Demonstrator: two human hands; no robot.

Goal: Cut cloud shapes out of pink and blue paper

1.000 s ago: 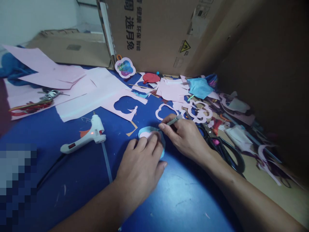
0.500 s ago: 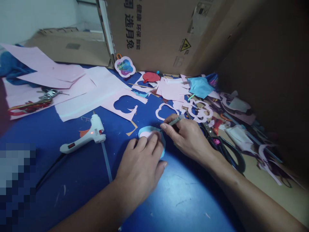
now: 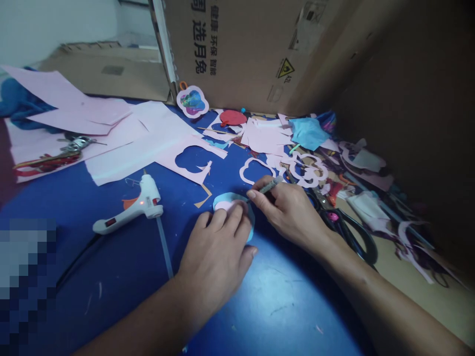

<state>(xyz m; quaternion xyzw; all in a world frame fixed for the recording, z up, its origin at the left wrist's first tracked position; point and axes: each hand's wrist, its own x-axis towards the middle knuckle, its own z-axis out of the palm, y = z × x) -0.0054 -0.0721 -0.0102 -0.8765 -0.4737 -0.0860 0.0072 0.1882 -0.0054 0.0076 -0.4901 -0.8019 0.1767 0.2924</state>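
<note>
Under the fingers of my left hand [image 3: 217, 247] lies a pink paper cutout [image 3: 224, 203] on top of a larger light-blue piece [image 3: 250, 235]. The fingers rest flat on the pieces, pressing them to the blue table; most of the pink one is hidden. My right hand [image 3: 291, 207] is closed around a pen [image 3: 272, 184], its tip end pointing down at the upper right rim of the light-blue piece. Whether the tip touches is too small to tell. Black-handled scissors [image 3: 356, 237] lie beside my right wrist.
A white glue gun [image 3: 133, 207] with a lit red light and a cord lies at left. Pink paper sheets [image 3: 122, 148] cover the back left. Pink outline scraps [image 3: 256, 173] and a blue cloth [image 3: 310, 133] lie behind my right hand. A cardboard box [image 3: 241, 59] walls the back.
</note>
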